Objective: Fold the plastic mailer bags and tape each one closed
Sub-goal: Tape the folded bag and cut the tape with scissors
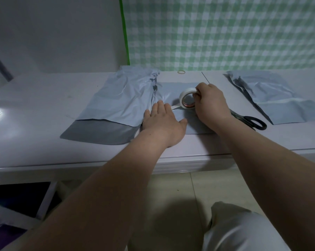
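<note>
now right hand (210, 102) gripping tape roll (186, 98)

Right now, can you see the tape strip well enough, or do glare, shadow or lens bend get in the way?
Head view: dim but sharp at centre, the tape strip reads clearly between the left hand and the tape roll in the right hand; glare sits on the table far left; the wide lens bows the table edge.

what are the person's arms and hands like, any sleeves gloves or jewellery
The left forearm and right forearm are bare, with no sleeve in view. The left hand and right hand wear no gloves. No watch or band shows at either wrist, and no ring on the fingers that can be seen.
</note>
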The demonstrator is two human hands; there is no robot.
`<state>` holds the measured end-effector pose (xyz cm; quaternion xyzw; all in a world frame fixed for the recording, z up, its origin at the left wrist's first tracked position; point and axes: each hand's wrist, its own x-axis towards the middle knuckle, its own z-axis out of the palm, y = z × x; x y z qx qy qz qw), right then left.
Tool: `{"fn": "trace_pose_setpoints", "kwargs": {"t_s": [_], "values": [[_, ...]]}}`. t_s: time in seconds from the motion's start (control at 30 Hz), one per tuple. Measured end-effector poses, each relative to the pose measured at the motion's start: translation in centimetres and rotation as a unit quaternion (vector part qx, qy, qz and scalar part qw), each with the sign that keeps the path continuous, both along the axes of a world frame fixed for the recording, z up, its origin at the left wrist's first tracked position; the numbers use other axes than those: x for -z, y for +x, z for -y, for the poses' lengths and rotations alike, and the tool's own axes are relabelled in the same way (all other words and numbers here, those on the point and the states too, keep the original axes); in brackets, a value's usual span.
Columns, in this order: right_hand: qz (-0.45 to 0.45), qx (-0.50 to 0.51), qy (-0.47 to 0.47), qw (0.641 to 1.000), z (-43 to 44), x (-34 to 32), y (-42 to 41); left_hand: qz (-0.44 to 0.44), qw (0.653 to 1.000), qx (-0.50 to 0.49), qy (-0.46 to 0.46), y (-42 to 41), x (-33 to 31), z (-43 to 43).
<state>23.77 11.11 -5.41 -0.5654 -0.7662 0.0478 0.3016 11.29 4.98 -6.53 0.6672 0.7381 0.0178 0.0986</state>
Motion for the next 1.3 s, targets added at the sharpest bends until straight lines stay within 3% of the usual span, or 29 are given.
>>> {"fn": "trace_pose_setpoints", "kwargs": {"t_s": [0.4,0.97,1.13,1.3], "values": [[0.004,-0.010,-0.002,1.000,0.9,0.1,0.2,0.009,1.000,0.011,0.014,-0.1,0.2,0.1],[0.084,-0.015,-0.002,0.996,1.5,-0.6,-0.6,-0.025,0.999,0.041,-0.006,0.5,-0.9,-0.7],[0.018,-0.018,-0.013,1.000,1.1,0.2,-0.5,0.023,0.998,0.047,0.024,1.1,0.1,-1.2],[-0.103,0.021,-0.067,0.992,0.0,0.6,-0.1,0.006,0.998,0.049,0.025,1.1,0.3,-1.1]]}}
